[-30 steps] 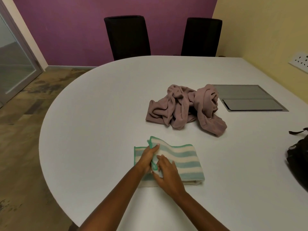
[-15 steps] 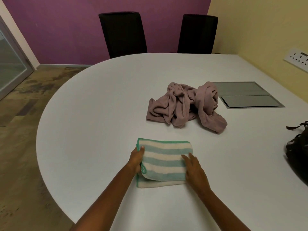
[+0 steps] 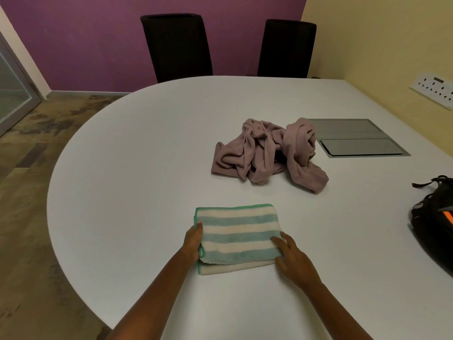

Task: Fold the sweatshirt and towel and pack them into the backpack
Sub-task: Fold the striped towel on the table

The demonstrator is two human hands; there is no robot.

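A green-and-cream striped towel lies folded into a rectangle on the white table, near me. My left hand holds its left edge, thumb on top. My right hand rests against its right edge with fingers spread on the table. A crumpled mauve sweatshirt lies in a heap farther back, apart from both hands. The black backpack sits at the table's right edge, partly out of frame.
A grey cable hatch is set into the table behind the sweatshirt. Two black chairs stand at the far side against a purple wall. A socket strip is on the yellow wall at right.
The towel's left part was folded over onto itself. My hands then moved apart to its left and right edges and settled the fold flat.
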